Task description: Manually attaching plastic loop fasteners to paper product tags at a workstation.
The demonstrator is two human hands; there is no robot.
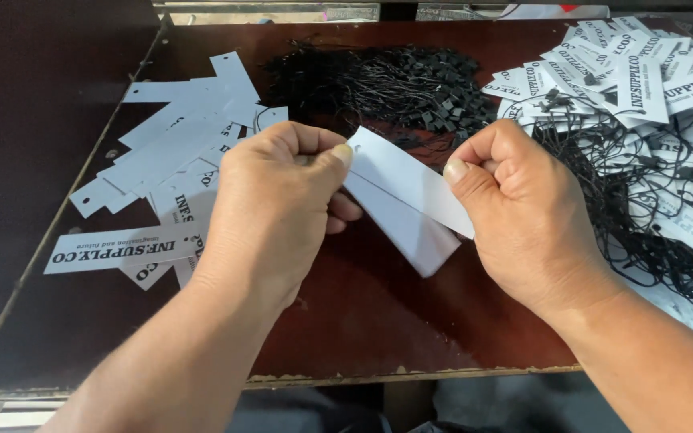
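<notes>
Slippage looks the likeliest trouble: both the left hand (270,204) and right hand (515,208) have fingers pinched on two blank white paper tags (407,200) held between them above the worktop (378,321), so an uneven pinch could fan the tags apart.

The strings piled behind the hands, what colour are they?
Black strings, clearest in the head view.
</notes>
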